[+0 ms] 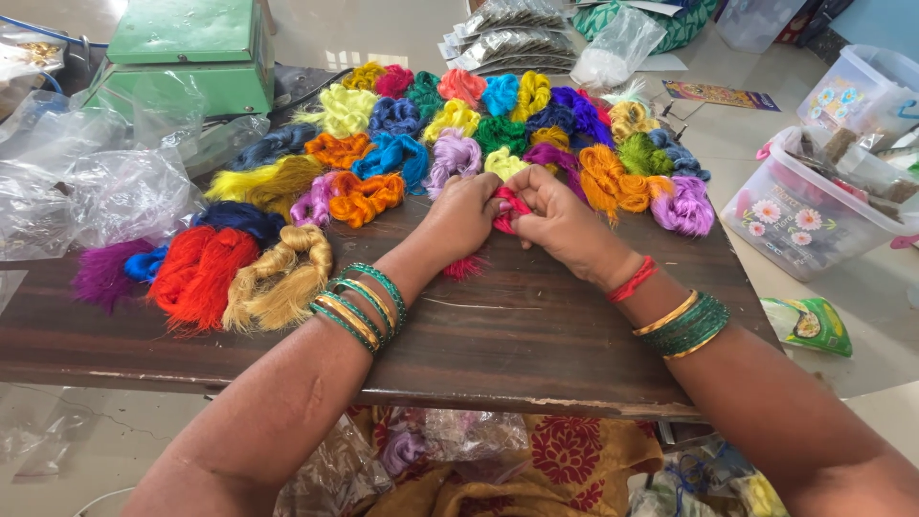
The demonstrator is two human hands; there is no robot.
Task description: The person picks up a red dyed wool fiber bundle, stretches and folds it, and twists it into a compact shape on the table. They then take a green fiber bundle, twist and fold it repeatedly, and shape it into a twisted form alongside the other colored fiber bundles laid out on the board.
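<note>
Pinching a pink-red silk thread bundle (pixel 509 209) between them, the left hand (pixel 464 215) and right hand (pixel 555 218) close tightly around it, touching. Loose strands trailing below the left hand could snag and tangle. Bright skeins (pixel 383 153) crowd just beyond the knuckles; bare wooden board (pixel 536 335) lies toward the wrists.

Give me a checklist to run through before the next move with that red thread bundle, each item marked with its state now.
1. Left hand on the red thread bundle: ok.
2. Right hand on it too: ok.
3. Bundle fully wound: cannot tell, fingers cover it.
4. Loose red tail tucked in: not ok, it trails on the wooden board.
5. Bare board under the hands: ok.
6. Finished coloured bundles apart from the hands: ok.
</note>
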